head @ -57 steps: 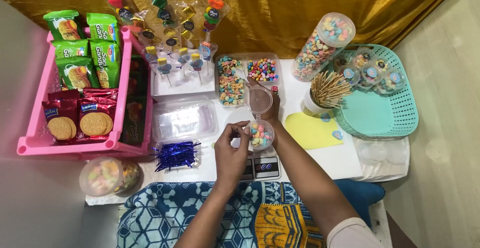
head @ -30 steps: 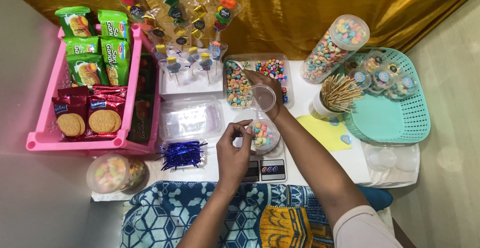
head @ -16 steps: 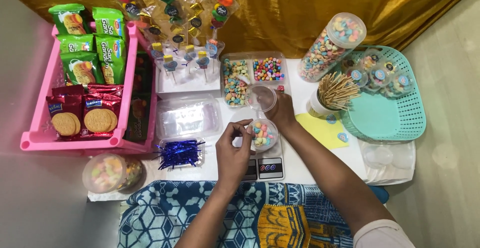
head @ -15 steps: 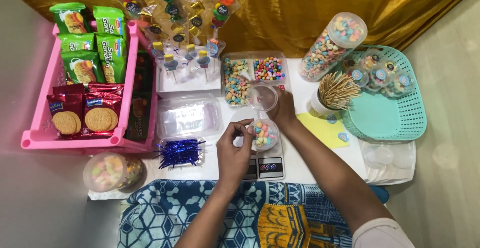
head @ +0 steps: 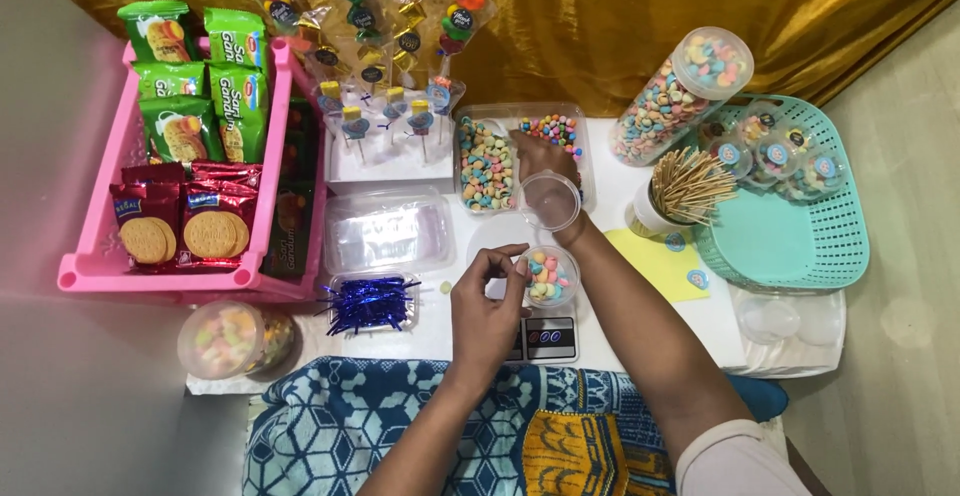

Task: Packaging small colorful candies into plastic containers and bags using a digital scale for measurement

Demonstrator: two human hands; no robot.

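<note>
The left hand (head: pixel 487 306) pinches its thumb and forefinger narrowly together against the rim of a small clear cup (head: pixel 548 276) half filled with pastel candies. The cup stands on a small digital scale (head: pixel 545 336) at the near edge of a white table (head: pixel 620 306). Whether a candy sits between the fingertips is too small to tell.

The right hand (head: pixel 545 171) reaches further back, its fingers over a divided clear tray of candies (head: pixel 487 166), and it grips an empty clear cup (head: pixel 551 199) just above the scale.

To the left of the scale lie a flat clear lidded box (head: pixel 385 231) and a bundle of shiny blue twist ties (head: pixel 368 303). Beyond them, wrapped lollipops (head: pixel 385 116) stand upright in a white block. A pink crate (head: pixel 110 266) of biscuit packets fills the far left, with a round candy tub (head: pixel 225 338) in front of it.

To the right are a tall candy jar (head: pixel 680 91) lying tilted, a cup of wooden sticks (head: pixel 680 186), a yellow sticker sheet (head: pixel 660 261), and a teal basket (head: pixel 800 246) holding filled cups.
</note>
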